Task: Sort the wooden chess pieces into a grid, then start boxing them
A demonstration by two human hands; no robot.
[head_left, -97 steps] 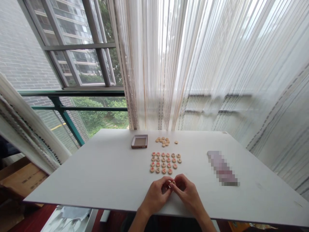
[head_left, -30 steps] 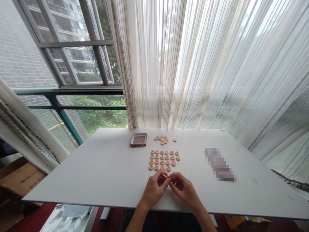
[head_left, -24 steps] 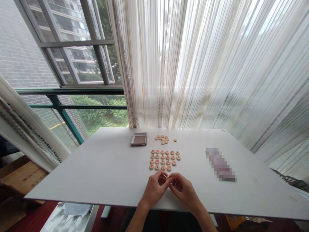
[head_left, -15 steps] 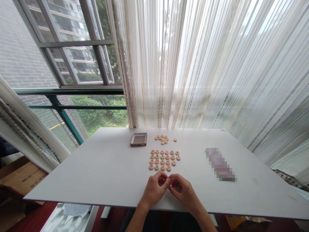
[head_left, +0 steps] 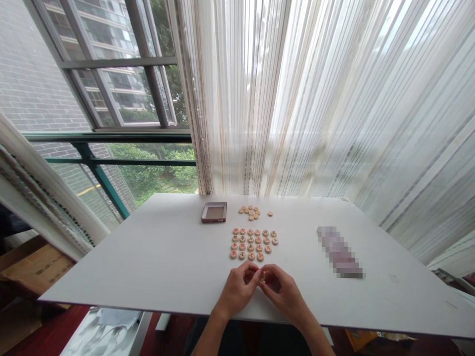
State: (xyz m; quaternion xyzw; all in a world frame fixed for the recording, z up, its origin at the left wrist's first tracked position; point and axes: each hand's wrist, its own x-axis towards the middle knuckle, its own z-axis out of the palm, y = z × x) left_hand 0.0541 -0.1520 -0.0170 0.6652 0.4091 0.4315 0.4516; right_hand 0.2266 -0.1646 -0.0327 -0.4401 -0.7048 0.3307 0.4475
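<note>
My left hand (head_left: 239,287) and my right hand (head_left: 282,289) meet fingertip to fingertip near the table's front edge. Between their fingertips is a small round wooden piece (head_left: 263,277), partly covered by the fingers. Just beyond the hands, wooden discs with red or black characters lie face up in rows, with a red-marked disc (head_left: 260,257) at the near right of the lowest row. Farther back, a loose cluster of plain-looking discs (head_left: 251,213) lies on the table, and a single disc (head_left: 270,214) sits to its right.
An open shallow box (head_left: 214,212) stands at the back of the white table (head_left: 159,257), left of the cluster. A blurred, pixelated strip (head_left: 339,251) lies on the right side. Curtains (head_left: 315,99) hang behind the table.
The small piece between my fingertips now shows more clearly. Both hands stay in nearly the same place, and the view has shifted slightly.
</note>
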